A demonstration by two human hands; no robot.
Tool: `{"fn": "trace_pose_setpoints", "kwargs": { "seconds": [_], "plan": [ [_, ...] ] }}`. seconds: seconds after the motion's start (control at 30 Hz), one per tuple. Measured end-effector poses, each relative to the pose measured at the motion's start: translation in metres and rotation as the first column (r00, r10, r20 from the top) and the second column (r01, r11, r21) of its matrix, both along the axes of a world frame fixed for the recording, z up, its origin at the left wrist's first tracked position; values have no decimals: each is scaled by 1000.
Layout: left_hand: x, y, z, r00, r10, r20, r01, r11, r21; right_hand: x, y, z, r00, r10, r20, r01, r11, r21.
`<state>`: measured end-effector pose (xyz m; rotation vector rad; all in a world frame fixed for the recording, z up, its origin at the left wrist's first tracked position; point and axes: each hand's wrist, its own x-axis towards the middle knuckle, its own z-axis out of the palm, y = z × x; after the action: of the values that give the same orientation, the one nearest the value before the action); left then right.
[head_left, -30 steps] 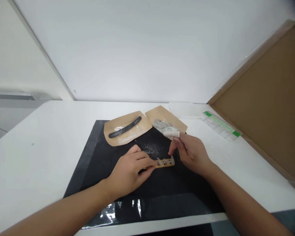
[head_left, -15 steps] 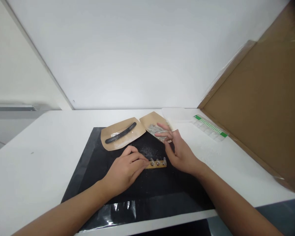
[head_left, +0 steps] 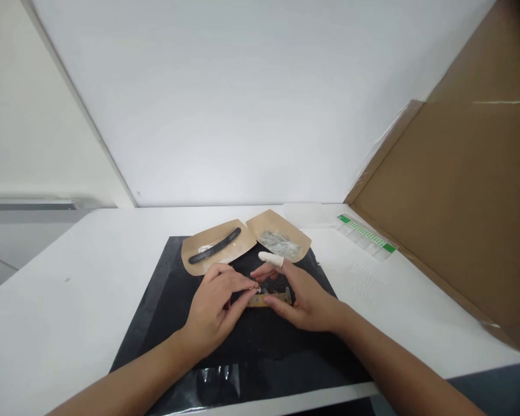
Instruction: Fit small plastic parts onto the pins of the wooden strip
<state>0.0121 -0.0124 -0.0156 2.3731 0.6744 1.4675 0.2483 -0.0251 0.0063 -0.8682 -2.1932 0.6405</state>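
My left hand (head_left: 219, 300) is closed in a pinch at the left end of a narrow yellowish strip (head_left: 256, 301). A tiny shiny thing (head_left: 259, 288) shows at its fingertips, too small to name. My right hand (head_left: 305, 294) is over the strip's right part, thumb and fingers apart, its thumb in front of the strip. A pale finger cot (head_left: 271, 258) covers one of its fingers. Small clear upright pieces (head_left: 288, 294) stand on the strip, partly hidden by the right hand. The strip lies on a black mat (head_left: 247, 346).
Behind the hands, one brown paper tray (head_left: 190, 266) holds a curved black bar (head_left: 215, 247) and white bits. Another tray (head_left: 260, 218) holds a heap of greyish translucent pieces (head_left: 279, 242). A clear case with a green label (head_left: 366, 232) lies right, near a large cardboard sheet (head_left: 450, 214).
My right hand has come from the tray of translucent pieces down to the strip. My left fingertips have lifted slightly into a pinch above its left end. The view has tilted slightly.
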Motion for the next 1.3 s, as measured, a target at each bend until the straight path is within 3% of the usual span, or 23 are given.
{"fn": "trace_pose_setpoints", "kwargs": {
  "seconds": [0.17, 0.3, 0.5, 0.63, 0.83, 1.03, 1.17, 1.3],
  "plan": [
    [-1, -8, -3, 994, 59, 87, -51, 994, -96, -14, -6, -6, 994, 29, -107, -28, 1000, 9],
    [0, -10, 1, 999, 5, 38, -2, 996, -90, -17, -7, -8, 996, -20, -89, 23, 999, 31],
    [3, -7, 4, 996, -21, 82, 26, 998, -54, -15, -8, -8, 996, -77, -47, 80, 995, 53],
    [3, -7, 1, 995, -7, 97, 19, 992, -122, -13, -6, -14, 996, -86, -28, 88, 993, 81],
    [-1, -8, 4, 987, -113, 111, 134, 968, -210, -8, -6, -15, 993, -118, 32, 109, 972, 210],
    [-2, -6, 2, 980, -164, 113, 188, 947, -261, -11, -8, -6, 975, -169, 142, 99, 909, 404],
    [-2, -6, 0, 981, -170, 95, 191, 934, -301, -13, -8, -4, 971, -164, 175, 67, 886, 458],
    [-4, -7, 3, 990, -141, -3, 136, 958, -254, -12, -7, -4, 972, -164, 167, 73, 888, 453]
  ]
}}
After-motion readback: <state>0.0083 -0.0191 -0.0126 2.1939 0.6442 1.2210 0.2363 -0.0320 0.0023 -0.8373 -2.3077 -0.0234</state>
